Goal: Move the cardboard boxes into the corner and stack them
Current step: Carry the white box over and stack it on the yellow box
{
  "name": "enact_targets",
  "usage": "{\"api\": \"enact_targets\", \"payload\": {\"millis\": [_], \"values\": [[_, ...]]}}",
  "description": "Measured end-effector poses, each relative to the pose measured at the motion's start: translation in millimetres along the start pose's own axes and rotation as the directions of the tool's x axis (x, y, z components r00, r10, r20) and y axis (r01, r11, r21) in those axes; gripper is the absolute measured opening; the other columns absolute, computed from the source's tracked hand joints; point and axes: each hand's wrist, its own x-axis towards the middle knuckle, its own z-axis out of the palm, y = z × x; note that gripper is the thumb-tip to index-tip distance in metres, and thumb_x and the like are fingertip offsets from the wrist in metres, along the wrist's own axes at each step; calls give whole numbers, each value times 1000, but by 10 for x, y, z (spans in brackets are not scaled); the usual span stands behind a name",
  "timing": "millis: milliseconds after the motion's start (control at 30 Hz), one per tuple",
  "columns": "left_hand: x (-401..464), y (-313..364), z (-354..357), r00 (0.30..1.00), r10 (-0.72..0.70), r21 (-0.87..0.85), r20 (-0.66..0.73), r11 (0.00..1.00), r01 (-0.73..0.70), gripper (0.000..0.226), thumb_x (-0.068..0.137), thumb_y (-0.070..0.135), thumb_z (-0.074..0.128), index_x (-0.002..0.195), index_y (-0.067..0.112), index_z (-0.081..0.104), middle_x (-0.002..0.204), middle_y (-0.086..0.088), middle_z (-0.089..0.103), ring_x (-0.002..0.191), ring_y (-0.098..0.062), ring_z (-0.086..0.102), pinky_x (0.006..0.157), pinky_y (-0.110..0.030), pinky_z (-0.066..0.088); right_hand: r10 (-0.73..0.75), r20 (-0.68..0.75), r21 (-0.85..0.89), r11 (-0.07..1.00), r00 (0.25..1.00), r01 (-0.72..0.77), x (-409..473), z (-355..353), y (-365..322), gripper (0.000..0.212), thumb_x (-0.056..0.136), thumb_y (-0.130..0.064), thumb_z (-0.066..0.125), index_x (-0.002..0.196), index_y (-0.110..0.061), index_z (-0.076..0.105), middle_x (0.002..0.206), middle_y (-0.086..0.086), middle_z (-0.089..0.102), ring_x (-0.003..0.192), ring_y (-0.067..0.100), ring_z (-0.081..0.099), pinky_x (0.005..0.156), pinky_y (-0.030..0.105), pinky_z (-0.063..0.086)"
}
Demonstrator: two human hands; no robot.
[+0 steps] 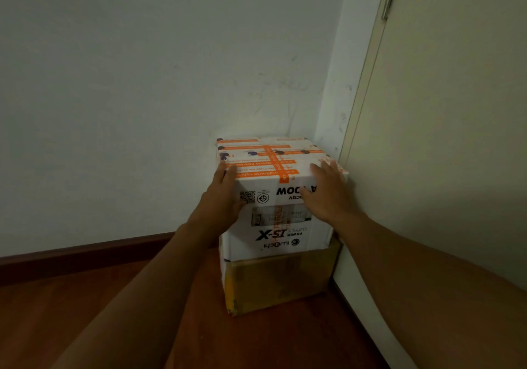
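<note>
Presses the white box (285, 237) at its near top corners, left grip (225, 194) and right grip (330, 194) straight-fingered, equally near; sits atop the brown box (279, 283) in the floor (114, 311) corner.

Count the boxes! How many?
2. The white box sits on top, with the left hand and right hand on it. The brown box is under it, in the corner. Others may be hidden behind.
</note>
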Motion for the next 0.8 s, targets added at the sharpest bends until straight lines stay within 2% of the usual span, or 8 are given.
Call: {"api": "enact_targets", "payload": {"millis": [233,433,633,700,800], "values": [[107,134,134,1000,8,-9,22,1000,-8,82,88,16,70,154,13,21,166,-10,3,143,-33,35,112,-47,41,72,65,12,997,995,-73,93,-11,131,74,97,-34,55,157,-15,15,166,10,4,152,32,-9,121,50,3],[208,174,227,999,22,4,50,1000,-23,83,88,16,70,155,14,21,166,-11,4,145,-35,32,112,-48,40,78,62,12,997,995,-78,120,-109,266,70,97,-35,53,155,-13,22,165,10,14,152,31,2,122,46,9],[316,282,396,998,39,-20,56,999,-37,83,89,14,69,155,14,20,166,-9,2,143,-35,35,110,-50,43,82,30,-89,993,996,-79,51,-51,462,80,95,-48,52,157,-16,12,167,10,3,152,33,-6,121,49,1],[348,303,435,998,39,-22,47,999,-38,83,89,13,68,155,15,17,166,-9,-2,145,-35,32,110,-50,42,72,0,-82,994,997,-72,66,-48,482,78,95,-47,51,156,-15,16,166,10,7,153,31,-4,123,50,2],[340,234,415,995,70,-53,76,996,-66,89,89,18,68,156,16,9,166,-9,-4,146,-36,29,107,-53,45,104,-98,61,993,990,-98,32,-49,333,59,97,-38,51,148,-11,37,160,13,30,152,30,13,121,50,18]]}}
